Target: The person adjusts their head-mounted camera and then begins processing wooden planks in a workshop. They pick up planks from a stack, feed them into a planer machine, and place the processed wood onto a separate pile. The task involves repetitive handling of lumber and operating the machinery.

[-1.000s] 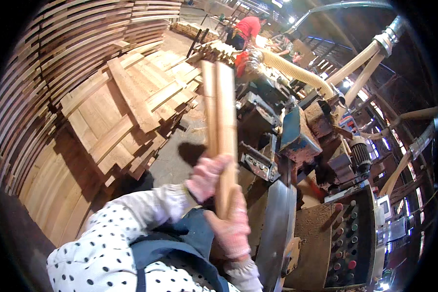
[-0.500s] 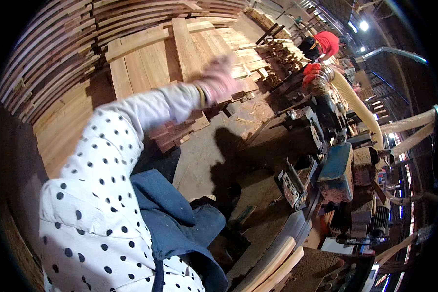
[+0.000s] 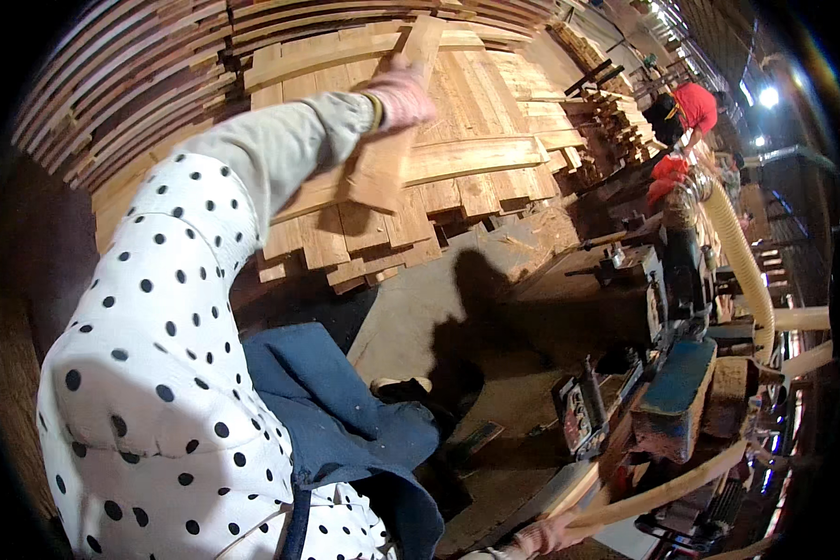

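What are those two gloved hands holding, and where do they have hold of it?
The left hand grips a short wooden board along its edge near the middle, over the stacked planks. The right hand holds the near end of a curved wooden strip.

Rough matt wooden plank point(image 3: 387, 149), ribbed plastic hose point(image 3: 742, 257)

A single head-worn fisheye view was supplied. It looked down and leftward across the wearer's own spotted sleeve point(image 3: 159, 373), which filled the lower left at very close range. The lens faced a plank stack point(image 3: 439, 168) in the upper centre, at middle distance. The machine point(image 3: 672, 392) occupied the right side, nearer the lower edge. A second person point(image 3: 691, 107) appeared far off at upper right. Straight edges curved toward the dark circular rim. No second view was available for overlap.
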`<action>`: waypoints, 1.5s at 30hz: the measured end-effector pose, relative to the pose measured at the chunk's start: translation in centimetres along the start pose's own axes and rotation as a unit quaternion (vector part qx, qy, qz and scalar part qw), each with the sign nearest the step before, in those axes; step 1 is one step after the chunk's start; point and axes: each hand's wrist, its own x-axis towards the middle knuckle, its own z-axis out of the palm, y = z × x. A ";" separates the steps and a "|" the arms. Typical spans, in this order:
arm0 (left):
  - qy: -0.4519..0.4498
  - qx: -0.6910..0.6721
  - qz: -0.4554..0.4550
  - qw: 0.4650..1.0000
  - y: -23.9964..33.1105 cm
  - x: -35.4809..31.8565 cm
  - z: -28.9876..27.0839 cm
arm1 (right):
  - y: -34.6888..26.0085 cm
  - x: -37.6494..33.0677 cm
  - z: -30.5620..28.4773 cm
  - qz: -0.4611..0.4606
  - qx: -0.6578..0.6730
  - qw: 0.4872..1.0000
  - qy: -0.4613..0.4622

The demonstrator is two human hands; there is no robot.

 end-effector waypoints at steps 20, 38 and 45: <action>0.048 0.029 0.054 0.997 -17.8 7.7 -3.1 | -14.1 -19.2 -20.6 -0.153 -0.275 0.919 -0.236; -0.601 -0.706 0.003 0.375 5.7 -26.5 -6.2 | -28.6 -9.3 -4.0 -0.151 0.321 0.890 -0.288; 0.096 -0.253 0.385 0.882 20.8 -44.5 5.6 | -31.9 -17.1 -16.4 0.077 0.408 0.821 -0.392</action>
